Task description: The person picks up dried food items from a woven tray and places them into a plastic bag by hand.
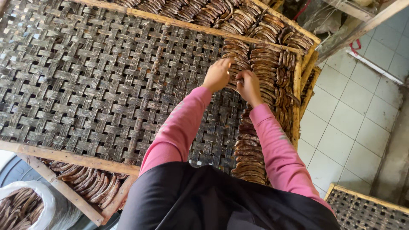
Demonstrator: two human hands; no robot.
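A large woven bamboo tray [98, 85] in a wooden frame lies in front of me. Rows of brown curved banana slices [266, 64] cover its right side. My left hand [217, 75] and my right hand [248, 85] meet over the slices near the tray's upper right, fingers curled on a slice [233, 77] between them. Both arms wear pink sleeves. A column of slices [247, 153] runs down under my right forearm.
Another tray of slices [221, 15] lies beyond, and more slices [91, 183] show on a tray below. A white sack of slices [21, 206] stands at lower left. White tiled floor [349, 127] is on the right, with a further woven tray [370, 211] at lower right.
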